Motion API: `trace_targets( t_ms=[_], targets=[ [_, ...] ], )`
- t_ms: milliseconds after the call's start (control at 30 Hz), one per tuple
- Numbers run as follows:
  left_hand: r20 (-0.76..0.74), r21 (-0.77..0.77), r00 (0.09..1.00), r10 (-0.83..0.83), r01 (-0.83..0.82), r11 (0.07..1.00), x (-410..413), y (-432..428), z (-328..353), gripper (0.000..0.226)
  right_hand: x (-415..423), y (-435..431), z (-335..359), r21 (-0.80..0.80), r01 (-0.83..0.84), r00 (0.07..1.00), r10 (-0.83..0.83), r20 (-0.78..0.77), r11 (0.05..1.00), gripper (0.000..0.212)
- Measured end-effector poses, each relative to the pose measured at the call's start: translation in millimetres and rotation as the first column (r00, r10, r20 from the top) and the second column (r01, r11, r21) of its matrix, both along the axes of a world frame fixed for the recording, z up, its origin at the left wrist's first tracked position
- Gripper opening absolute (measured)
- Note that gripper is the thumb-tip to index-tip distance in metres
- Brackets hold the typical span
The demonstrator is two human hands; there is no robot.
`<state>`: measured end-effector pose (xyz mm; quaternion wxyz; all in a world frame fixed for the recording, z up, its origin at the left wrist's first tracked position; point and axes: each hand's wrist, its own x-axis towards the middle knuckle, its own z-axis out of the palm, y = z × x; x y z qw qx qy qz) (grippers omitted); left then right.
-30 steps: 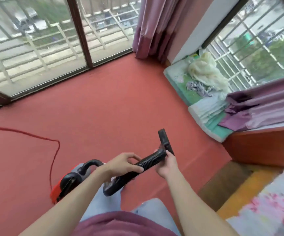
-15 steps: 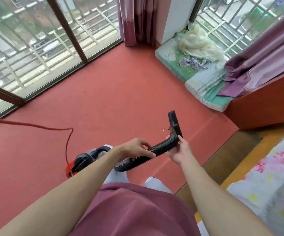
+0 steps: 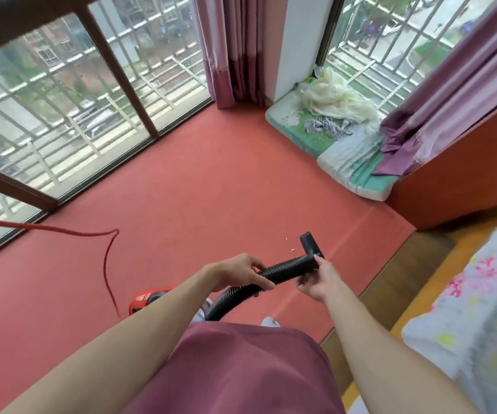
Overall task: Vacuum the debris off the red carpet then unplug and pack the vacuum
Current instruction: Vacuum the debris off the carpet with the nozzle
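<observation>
My left hand point(image 3: 241, 271) grips the black ribbed vacuum hose point(image 3: 289, 268) near its middle. My right hand point(image 3: 319, 279) holds the hose end just below the black nozzle point(image 3: 310, 245), which points up and away. The small red vacuum body point(image 3: 148, 297) sits on the red carpet point(image 3: 196, 189) behind my left forearm, mostly hidden. Its red power cord point(image 3: 104, 243) trails left across the carpet. A few pale specks of debris point(image 3: 290, 245) lie on the carpet just left of the nozzle.
Large windows point(image 3: 62, 100) with dark frames line the left. Mauve curtains point(image 3: 229, 49) hang in the corner. A green cushion point(image 3: 316, 135) with crumpled cloths lies at the right, beside a red-brown ledge point(image 3: 456, 180). A floral bedcover point(image 3: 474, 309) fills the lower right.
The view has tilted upward and the hose has straightened a little between my hands. The vacuum body has slid further behind my left arm. Both grips are unchanged.
</observation>
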<state>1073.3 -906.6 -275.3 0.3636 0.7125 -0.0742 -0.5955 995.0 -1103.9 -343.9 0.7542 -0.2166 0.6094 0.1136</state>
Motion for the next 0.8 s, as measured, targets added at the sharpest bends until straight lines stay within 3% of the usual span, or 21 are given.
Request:
trace_targets(
  t_ms=[367, 600, 800],
  targets=[
    [-0.154, -0.053, 0.982, -0.114, 0.107, 0.993, 23.5, 53.6, -33.7, 0.034, -0.3, 64.1, -26.6, -0.115, 0.064, 0.982, -0.084, -0.17, 0.991, 0.024],
    [-0.229, -0.049, 0.973, -0.039, 0.028, 0.998, 36.7, 81.5, -68.3, 0.036, 4.8, 98.5, -73.5, -0.125, 0.106, 0.97, -0.13, -0.207, 0.987, 0.035],
    [-0.226, -0.034, 0.974, 0.0, -0.008, 0.999, 50.0, 85.2, -96.2, 0.042, 22.2, 105.2, -110.1, -0.103, 0.014, 0.969, -0.039, -0.242, 0.995, 0.026]
  ],
)
